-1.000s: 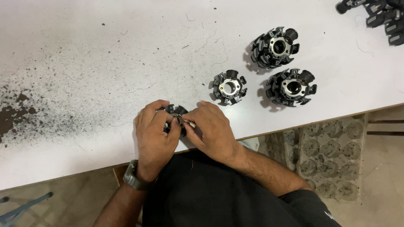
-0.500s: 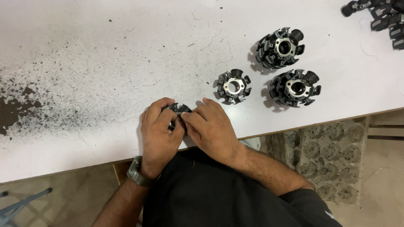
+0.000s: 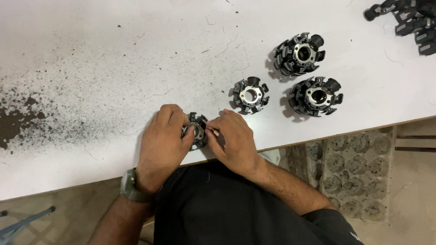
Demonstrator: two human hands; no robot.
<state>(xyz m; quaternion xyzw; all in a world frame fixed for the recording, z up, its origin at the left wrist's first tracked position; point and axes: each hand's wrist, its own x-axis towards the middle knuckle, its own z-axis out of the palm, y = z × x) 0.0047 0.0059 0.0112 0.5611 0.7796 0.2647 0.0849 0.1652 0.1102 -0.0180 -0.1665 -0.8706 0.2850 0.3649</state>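
Observation:
My left hand (image 3: 164, 138) grips a small black ring-shaped part with radial teeth and a metal centre (image 3: 196, 130), held at the near edge of the white table (image 3: 113, 54). My right hand (image 3: 234, 140) pinches a small thin tool (image 3: 213, 132) against the part's right side. Both hands partly cover the part. A watch sits on my left wrist. To the right on the table lie three similar toothed parts: a small one (image 3: 250, 95) and two larger ones (image 3: 300, 53), (image 3: 316, 95).
Black dust and specks (image 3: 27, 113) cover the table's left side. More dark parts (image 3: 408, 18) lie at the far right corner. Below the table edge are a patterned floor (image 3: 354, 181) and a blue frame (image 3: 22, 222) at lower left.
The hands have stayed on the part at the table's near edge, with only small finger shifts. The view has moved slightly.

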